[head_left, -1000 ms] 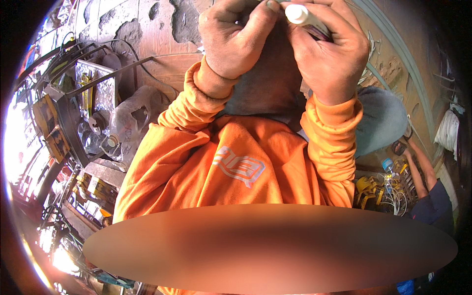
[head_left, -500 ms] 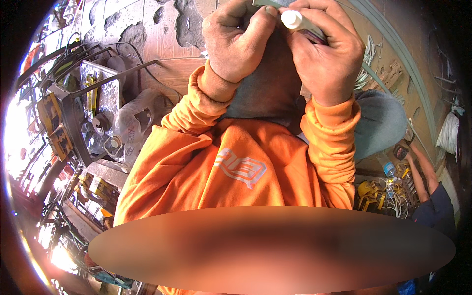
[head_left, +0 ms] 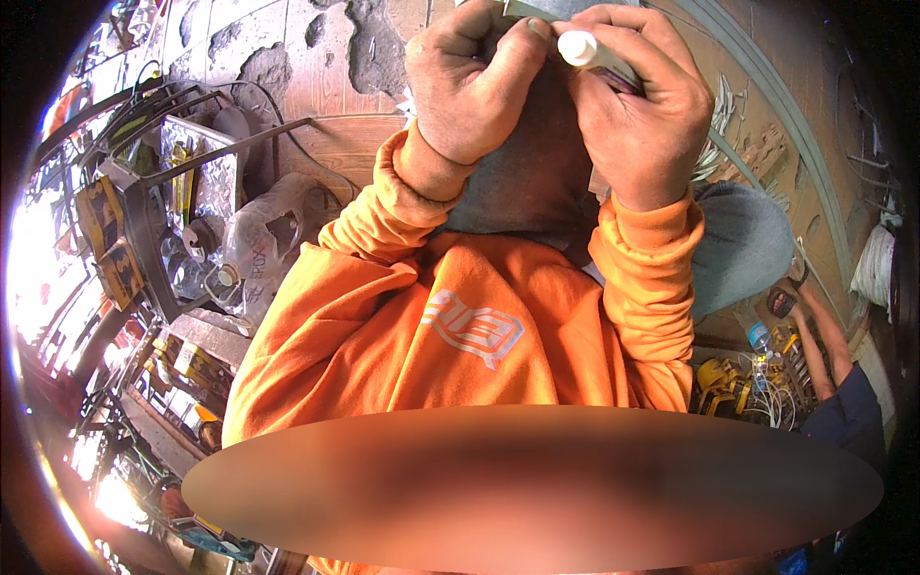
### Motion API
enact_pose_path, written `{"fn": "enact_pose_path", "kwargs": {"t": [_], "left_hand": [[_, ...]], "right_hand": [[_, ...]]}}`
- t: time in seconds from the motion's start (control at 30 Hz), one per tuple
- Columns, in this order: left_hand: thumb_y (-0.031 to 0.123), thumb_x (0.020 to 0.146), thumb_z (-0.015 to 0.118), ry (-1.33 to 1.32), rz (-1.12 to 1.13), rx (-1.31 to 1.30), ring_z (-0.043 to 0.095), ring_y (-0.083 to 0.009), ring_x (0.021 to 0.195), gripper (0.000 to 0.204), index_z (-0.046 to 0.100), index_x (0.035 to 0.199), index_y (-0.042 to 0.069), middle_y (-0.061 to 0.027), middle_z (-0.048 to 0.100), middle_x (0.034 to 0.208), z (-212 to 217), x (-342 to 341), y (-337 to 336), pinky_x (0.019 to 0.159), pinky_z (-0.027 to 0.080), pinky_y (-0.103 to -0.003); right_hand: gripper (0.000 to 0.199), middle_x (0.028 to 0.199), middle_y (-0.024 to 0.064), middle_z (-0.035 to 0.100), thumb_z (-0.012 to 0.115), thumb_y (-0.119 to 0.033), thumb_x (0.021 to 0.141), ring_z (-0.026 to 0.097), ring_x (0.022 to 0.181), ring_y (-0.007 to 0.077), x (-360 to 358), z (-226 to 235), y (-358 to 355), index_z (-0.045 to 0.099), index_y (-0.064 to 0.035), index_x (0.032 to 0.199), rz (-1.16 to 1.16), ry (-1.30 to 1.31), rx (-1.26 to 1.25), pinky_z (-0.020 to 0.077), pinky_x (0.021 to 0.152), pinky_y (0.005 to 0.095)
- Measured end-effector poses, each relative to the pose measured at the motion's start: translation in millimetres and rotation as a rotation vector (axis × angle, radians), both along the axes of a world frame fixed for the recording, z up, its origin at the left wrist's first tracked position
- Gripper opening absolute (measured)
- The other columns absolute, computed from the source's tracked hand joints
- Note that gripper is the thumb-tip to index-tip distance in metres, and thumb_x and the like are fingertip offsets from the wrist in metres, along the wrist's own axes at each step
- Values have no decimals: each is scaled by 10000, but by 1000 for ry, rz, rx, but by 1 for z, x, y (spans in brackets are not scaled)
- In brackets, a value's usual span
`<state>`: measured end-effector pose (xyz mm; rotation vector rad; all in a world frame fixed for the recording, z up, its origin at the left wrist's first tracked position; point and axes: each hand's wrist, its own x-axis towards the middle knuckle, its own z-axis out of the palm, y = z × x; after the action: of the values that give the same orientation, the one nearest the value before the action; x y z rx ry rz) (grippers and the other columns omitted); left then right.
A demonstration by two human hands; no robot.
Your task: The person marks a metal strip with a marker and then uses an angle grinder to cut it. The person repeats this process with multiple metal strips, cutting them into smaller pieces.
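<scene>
My right hand is closed round a white marker, its blunt white end pointing up toward me. Its writing end is hidden beneath my fingers. Close beside it, my left hand pinches a flat pale strip between thumb and fingers. That strip runs out of the top of the picture, so most of it cannot be seen. The fingertips of both hands nearly meet at the strip. Both hands are held out in front of me, above my dark trouser leg.
To the left stand a metal frame and a cloudy plastic jug. Long grey-green strips curve along the right side, near a white coil. At the lower right, another person's arm reaches toward yellow tools and a plastic bottle.
Both hands have shifted slightly right and down, the marker and strip moving along with them. Their grips look the same.
</scene>
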<state>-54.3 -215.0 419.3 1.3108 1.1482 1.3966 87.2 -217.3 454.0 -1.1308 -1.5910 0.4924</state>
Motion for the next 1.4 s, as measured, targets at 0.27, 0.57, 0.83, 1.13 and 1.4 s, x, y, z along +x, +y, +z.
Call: {"fn": "enact_pose_path", "kwargs": {"t": [0.27,0.57,0.83,1.13,1.4], "left_hand": [[3,939,615,-32,50,-124,484,-41,665,103,677,873,-45,24,606,732,8,2,-5,581,375,-215],[55,896,636,125,139,-69,508,-75,683,116,662,823,-31,9,607,742,4,-8,0,616,388,-229],[84,887,622,64,133,-44,452,-68,644,149,660,784,-17,28,553,687,14,5,-4,587,339,-235],[58,928,652,-60,83,-1,501,-35,657,129,714,851,-24,34,632,728,14,4,-1,608,388,-205],[73,889,596,-21,152,-43,459,-83,611,153,682,809,-25,-3,573,684,7,4,-2,574,346,-246]], "right_hand": [[183,924,87,685,686,-117,879,644,785,166,19,17,4,713,23,994,61,260,-182,516,671,275],[488,842,83,650,700,-330,943,557,667,123,71,20,-24,605,80,1190,415,799,-443,453,633,237],[1153,1502,179,351,904,-100,657,526,1216,253,66,-14,-72,194,-39,1563,567,477,-382,426,1046,394],[351,1015,187,621,542,-98,984,630,811,213,62,-17,-74,379,-85,1295,383,994,-511,552,745,371],[312,848,40,583,521,-251,1056,516,678,95,50,-13,-74,595,37,1150,296,1006,-601,466,639,244]]}}
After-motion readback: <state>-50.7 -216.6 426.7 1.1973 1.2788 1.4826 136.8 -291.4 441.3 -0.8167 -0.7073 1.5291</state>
